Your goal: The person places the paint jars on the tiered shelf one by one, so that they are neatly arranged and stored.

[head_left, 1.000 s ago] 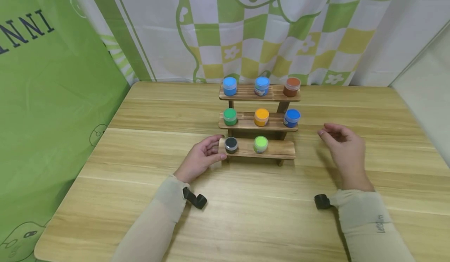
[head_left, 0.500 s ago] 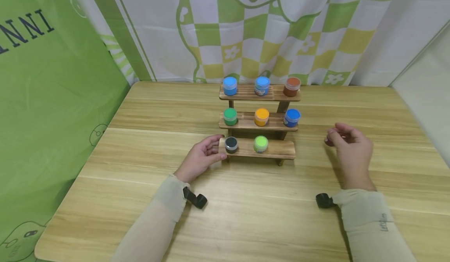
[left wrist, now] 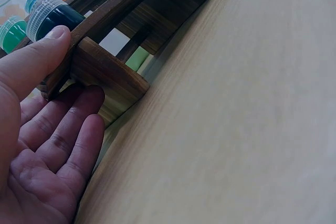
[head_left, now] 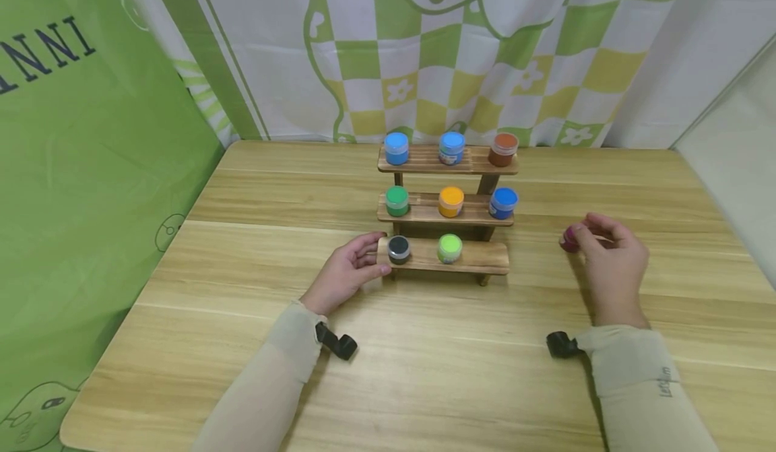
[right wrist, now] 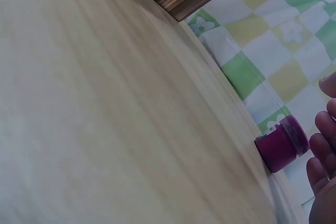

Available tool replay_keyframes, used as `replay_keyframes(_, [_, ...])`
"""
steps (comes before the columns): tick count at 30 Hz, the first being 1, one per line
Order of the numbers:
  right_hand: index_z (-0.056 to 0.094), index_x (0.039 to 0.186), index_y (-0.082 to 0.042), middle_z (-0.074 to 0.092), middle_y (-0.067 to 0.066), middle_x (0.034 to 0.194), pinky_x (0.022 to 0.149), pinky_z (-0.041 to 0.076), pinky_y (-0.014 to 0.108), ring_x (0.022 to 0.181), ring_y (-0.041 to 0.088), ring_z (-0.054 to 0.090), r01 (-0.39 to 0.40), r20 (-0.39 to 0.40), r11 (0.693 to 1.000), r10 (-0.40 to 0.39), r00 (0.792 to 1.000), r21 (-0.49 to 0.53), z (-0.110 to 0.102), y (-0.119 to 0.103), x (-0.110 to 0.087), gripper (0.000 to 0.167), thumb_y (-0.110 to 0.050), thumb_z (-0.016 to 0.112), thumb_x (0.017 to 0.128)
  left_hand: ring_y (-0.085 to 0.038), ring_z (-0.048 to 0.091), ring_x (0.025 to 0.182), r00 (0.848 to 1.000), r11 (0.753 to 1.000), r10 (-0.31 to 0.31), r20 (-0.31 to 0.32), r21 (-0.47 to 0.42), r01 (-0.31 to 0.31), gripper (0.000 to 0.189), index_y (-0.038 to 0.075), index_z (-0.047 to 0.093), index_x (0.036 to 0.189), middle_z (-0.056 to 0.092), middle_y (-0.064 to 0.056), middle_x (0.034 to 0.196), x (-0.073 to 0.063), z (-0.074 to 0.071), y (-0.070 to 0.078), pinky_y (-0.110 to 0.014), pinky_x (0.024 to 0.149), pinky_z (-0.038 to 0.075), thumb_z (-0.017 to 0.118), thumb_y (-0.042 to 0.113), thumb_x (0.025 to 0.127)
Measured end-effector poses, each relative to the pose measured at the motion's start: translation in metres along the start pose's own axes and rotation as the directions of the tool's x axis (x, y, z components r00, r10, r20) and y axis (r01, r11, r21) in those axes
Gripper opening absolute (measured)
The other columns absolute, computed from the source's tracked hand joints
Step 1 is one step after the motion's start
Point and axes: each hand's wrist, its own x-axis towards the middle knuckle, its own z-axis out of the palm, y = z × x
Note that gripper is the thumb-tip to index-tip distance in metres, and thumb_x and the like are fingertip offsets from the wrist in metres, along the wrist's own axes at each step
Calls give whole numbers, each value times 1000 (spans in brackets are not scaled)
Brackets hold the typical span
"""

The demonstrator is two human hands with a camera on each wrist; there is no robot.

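Observation:
In the head view, my left hand is at the left end of the bottom shelf of a stepped wooden stand. The left wrist view shows its thumb against the shelf's edge beside a black paint jar, the fingers reaching underneath. My right hand hovers right of the stand, fingers loosely bent. At its fingertips a magenta paint jar stands upright on the table; the right wrist view shows a gap between thumb and fingers, with the jar not between them.
A light green jar shares the bottom shelf. Green, orange and dark blue jars fill the middle tier; two light blue jars and a brown jar stand on top. A checked curtain hangs behind the wooden table.
My right hand has shifted right, away from the stand, and the magenta jar has come into sight beside its thumb. The left hand and the stand have not moved.

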Motion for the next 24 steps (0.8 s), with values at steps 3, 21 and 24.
replay_keyframes(3, [68, 127, -10, 66, -11, 109, 79, 47, 11, 95, 3, 61, 3, -5, 996, -3, 1000, -86, -2, 2, 2, 41, -24, 79, 89, -24, 62, 117, 1000, 1000, 2, 0, -1, -2, 63, 9, 47, 148, 57, -11, 139, 0, 0, 0, -30, 96, 54, 75, 11, 91])
replay_keyframes(21, [60, 137, -8, 63, -19, 100, 79, 45, 5, 95, -2, 58, -7, 86, 985, 22, 996, -173, -8, 9, 9, 57, -22, 82, 87, -25, 62, 116, 1000, 1000, 10, 8, 0, -10, 64, 7, 46, 148, 57, -13, 139, 0, 0, 0, -29, 95, 55, 76, 10, 91])
replay_keyframes(24, [56, 141, -7, 61, -18, 104, 80, 45, 4, 97, -2, 56, 9, 119, 972, 19, 993, -235, -8, 9, 9, 61, -24, 81, 88, -25, 62, 117, 1000, 1000, 7, 9, -1, -7, 64, 7, 46, 148, 56, -14, 139, 0, 0, 0, -30, 95, 55, 75, 10, 91])
